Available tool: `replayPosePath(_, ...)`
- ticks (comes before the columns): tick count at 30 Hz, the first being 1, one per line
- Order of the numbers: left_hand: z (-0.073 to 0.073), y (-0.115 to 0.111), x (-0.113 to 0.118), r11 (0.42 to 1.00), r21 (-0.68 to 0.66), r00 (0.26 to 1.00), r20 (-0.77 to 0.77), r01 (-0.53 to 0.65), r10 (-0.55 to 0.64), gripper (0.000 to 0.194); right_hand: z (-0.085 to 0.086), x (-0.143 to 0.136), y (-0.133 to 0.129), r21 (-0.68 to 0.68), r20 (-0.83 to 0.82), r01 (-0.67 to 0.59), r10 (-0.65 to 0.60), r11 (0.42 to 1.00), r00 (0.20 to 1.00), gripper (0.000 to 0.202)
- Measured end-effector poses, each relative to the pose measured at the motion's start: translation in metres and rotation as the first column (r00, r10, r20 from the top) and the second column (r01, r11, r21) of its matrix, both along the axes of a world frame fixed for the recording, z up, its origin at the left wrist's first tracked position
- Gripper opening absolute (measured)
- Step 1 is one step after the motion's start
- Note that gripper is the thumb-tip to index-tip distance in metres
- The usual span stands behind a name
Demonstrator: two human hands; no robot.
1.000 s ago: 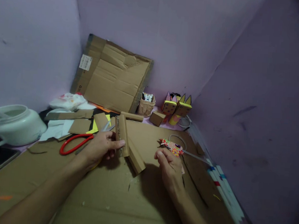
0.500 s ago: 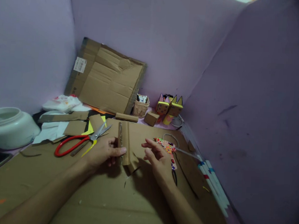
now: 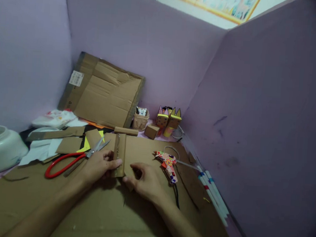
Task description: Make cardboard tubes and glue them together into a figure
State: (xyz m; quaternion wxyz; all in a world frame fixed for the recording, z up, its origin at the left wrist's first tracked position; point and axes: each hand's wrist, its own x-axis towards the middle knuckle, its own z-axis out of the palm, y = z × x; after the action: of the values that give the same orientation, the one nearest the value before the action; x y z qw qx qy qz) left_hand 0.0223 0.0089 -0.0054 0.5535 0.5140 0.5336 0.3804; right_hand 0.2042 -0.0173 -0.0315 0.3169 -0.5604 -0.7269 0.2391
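Note:
My left hand [image 3: 100,165] pinches a narrow folded cardboard piece [image 3: 120,153] between thumb and fingers, holding it upright over the work surface. A rough line of dried-looking glue runs along its left side. My right hand [image 3: 144,180] is at the lower right corner of this piece, fingers curved and thumb apart from the index finger. Whether the right thumb touches the cardboard I cannot tell. To the right of that hand lies a colourfully patterned glue gun [image 3: 168,164] with a black cord. Red-handled scissors [image 3: 76,159] lie open left of my left hand.
A large cardboard sheet [image 3: 67,213] covers the table. Flattened cardboard [image 3: 108,93] leans on the back wall. Behind the work stand a pen holder [image 3: 141,121], a small cardboard box [image 3: 151,131] and cat-eared figures [image 3: 168,119]. A white pot [image 3: 2,151] is left; white tubes [image 3: 213,194] lie right.
The view has tilted up and shifted right. My right hand has moved in toward the cardboard piece, which has turned to face me more. My left hand keeps its hold.

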Motion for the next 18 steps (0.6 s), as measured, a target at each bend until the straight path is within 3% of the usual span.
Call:
replayPosePath(5,-0.001,0.003,-0.006,0.995,0.063,0.996,0.06,-0.076,0.072,0.043,0.014,-0.003,-0.004,0.071,0.224,-0.119,0.1,0.99,0.969,0.017)
replayPosePath(9,0.009,0.0,-0.01,0.981,0.051,0.956,0.241,-0.185,0.167,0.036,0.035,0.013,-0.002,0.044,0.239,-0.155,0.14,0.987,0.961,0.032)
replayPosePath(11,0.015,-0.004,-0.011,0.979,0.024,0.934,0.305,-0.204,0.187,0.028,0.041,0.031,0.003,0.036,0.112,-0.103,0.098,0.994,0.989,0.031)
replayPosePath(13,0.021,-0.007,-0.012,0.969,0.003,0.895,0.384,-0.247,0.227,0.025,0.042,0.054,0.012,0.005,-0.191,-0.004,0.005,1.0,0.982,0.027)
replayPosePath(16,0.026,-0.009,-0.01,0.943,-0.006,0.844,0.443,-0.333,0.301,0.028,0.037,0.095,0.033,-0.002,-0.329,0.107,-0.102,0.994,0.939,0.028)
replayPosePath(18,0.027,-0.01,-0.005,0.94,-0.008,0.871,0.373,-0.34,0.319,0.028,0.032,0.125,0.053,0.018,-0.396,0.25,-0.222,0.968,0.891,0.026)
